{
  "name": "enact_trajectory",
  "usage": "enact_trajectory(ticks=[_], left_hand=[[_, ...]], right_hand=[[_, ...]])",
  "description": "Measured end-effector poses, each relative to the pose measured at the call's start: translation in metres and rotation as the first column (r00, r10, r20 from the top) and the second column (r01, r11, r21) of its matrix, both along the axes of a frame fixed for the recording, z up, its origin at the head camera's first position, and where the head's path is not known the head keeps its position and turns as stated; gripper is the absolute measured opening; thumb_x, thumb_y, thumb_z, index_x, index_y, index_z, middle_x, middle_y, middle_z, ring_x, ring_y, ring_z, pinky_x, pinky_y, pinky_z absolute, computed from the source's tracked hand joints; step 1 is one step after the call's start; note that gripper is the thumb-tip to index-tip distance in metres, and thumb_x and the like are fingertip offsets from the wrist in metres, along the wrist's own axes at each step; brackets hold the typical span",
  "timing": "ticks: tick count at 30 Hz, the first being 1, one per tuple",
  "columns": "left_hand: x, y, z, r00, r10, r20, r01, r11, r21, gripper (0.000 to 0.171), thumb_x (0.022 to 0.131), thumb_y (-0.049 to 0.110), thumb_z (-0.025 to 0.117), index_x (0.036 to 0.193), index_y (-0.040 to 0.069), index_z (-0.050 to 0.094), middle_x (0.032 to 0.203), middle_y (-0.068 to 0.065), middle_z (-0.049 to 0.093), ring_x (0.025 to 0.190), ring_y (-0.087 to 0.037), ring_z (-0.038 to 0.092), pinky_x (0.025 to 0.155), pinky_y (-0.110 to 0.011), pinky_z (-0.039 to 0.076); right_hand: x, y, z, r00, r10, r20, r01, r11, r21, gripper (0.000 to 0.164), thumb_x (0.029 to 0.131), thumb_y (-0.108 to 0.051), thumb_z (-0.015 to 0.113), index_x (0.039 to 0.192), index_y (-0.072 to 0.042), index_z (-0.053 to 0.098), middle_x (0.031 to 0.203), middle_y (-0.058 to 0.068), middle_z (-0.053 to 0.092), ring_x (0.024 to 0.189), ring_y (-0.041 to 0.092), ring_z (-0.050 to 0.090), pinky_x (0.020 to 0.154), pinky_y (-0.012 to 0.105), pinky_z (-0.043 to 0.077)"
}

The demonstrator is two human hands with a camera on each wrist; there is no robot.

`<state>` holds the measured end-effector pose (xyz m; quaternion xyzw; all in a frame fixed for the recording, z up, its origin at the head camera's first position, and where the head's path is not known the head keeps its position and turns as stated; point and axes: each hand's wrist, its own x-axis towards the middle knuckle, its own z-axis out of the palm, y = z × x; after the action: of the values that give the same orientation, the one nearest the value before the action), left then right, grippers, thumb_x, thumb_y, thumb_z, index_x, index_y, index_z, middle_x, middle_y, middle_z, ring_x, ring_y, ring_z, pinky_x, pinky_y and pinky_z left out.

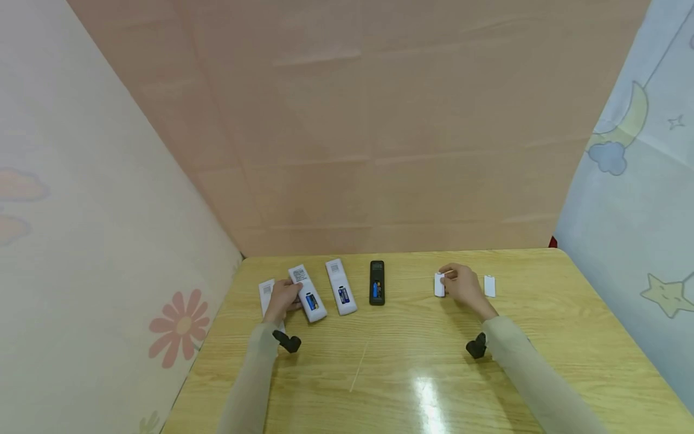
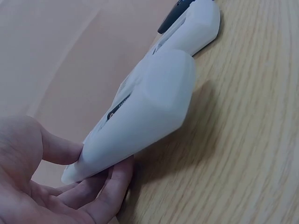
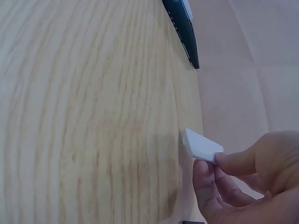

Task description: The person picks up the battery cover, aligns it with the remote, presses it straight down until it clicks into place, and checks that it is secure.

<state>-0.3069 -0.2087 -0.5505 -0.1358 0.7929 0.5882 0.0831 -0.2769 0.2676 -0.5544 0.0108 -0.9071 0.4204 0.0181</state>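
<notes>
Your long white plastic remote with its battery bay open is left of centre, low in the frame, left hand pinching it, thumb on top, fingers under. Right of centre, your right hand pinches a small white plastic cover. I'd hold both lightly by the edges, thumb clear of the bay. Another white remote lies just beside, black remote mid-frame, spare white cover further right. Watch the partly hidden white remote by your left wrist, could get bumped.
</notes>
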Motion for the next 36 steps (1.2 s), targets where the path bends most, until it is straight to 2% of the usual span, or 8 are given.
enact_trajectory(ticks=[6, 14, 19, 26, 31, 36], left_hand=[[0.0, 0.002, 0.0, 1.0, 0.011, -0.001, -0.011, 1.0, 0.028, 0.053, 0.11, 0.018, 0.056, 0.151, -0.013, 0.046, 0.102, -0.014, 0.068, 0.077, -0.015, 0.064, 0.068, -0.027, 0.062], [-0.001, 0.001, -0.003, 1.0, 0.019, 0.016, -0.02, 0.997, 0.074, 0.051, 0.109, 0.017, 0.059, 0.15, -0.013, 0.049, 0.101, -0.014, 0.072, 0.078, -0.014, 0.07, 0.069, -0.027, 0.062], [0.001, 0.003, -0.005, 1.0, 0.012, 0.026, -0.015, 0.995, 0.095, 0.055, 0.109, 0.019, 0.06, 0.154, -0.011, 0.046, 0.111, -0.017, 0.072, 0.082, -0.016, 0.071, 0.071, -0.028, 0.062], [0.003, 0.008, -0.001, 1.0, -0.017, 0.014, 0.015, 0.992, 0.126, 0.061, 0.108, 0.023, 0.062, 0.155, -0.013, 0.044, 0.126, -0.026, 0.07, 0.09, -0.02, 0.072, 0.077, -0.033, 0.064], [0.002, 0.012, -0.003, 1.0, 0.001, 0.02, -0.004, 0.991, 0.131, 0.059, 0.107, 0.021, 0.064, 0.152, -0.012, 0.047, 0.124, -0.025, 0.071, 0.086, -0.018, 0.072, 0.073, -0.031, 0.063], [0.005, 0.018, -0.002, 1.0, 0.019, 0.006, -0.019, 0.99, 0.137, 0.055, 0.106, 0.02, 0.066, 0.149, -0.012, 0.051, 0.12, -0.025, 0.073, 0.082, -0.018, 0.073, 0.07, -0.03, 0.063]], right_hand=[[0.002, 0.0, 0.004, 1.0, -0.016, 0.0, 0.016, 0.997, -0.079, 0.027, 0.106, -0.004, 0.061, 0.13, 0.007, 0.068, 0.121, 0.033, 0.07, 0.1, 0.041, 0.074, 0.072, 0.037, 0.065], [0.01, -0.002, 0.008, 0.997, -0.03, 0.068, 0.044, 0.978, -0.204, 0.03, 0.108, -0.007, 0.06, 0.134, 0.006, 0.067, 0.125, 0.03, 0.067, 0.096, 0.032, 0.076, 0.076, 0.037, 0.066], [0.014, -0.002, 0.01, 0.998, -0.036, 0.053, 0.045, 0.979, -0.196, 0.029, 0.108, -0.007, 0.061, 0.132, 0.006, 0.069, 0.117, 0.028, 0.07, 0.089, 0.029, 0.076, 0.075, 0.037, 0.066], [0.02, -0.004, 0.019, 0.999, -0.027, 0.038, 0.035, 0.977, -0.209, 0.029, 0.108, -0.008, 0.061, 0.132, 0.006, 0.069, 0.124, 0.03, 0.069, 0.094, 0.039, 0.077, 0.077, 0.041, 0.066], [0.024, -0.006, 0.026, 0.999, -0.021, 0.047, 0.031, 0.973, -0.23, 0.031, 0.109, -0.01, 0.061, 0.135, 0.005, 0.068, 0.124, 0.03, 0.068, 0.095, 0.038, 0.076, 0.079, 0.042, 0.066], [0.026, -0.008, 0.03, 0.999, -0.015, 0.049, 0.027, 0.969, -0.245, 0.031, 0.11, -0.011, 0.061, 0.136, 0.004, 0.068, 0.126, 0.03, 0.068, 0.095, 0.033, 0.078, 0.081, 0.043, 0.066]])
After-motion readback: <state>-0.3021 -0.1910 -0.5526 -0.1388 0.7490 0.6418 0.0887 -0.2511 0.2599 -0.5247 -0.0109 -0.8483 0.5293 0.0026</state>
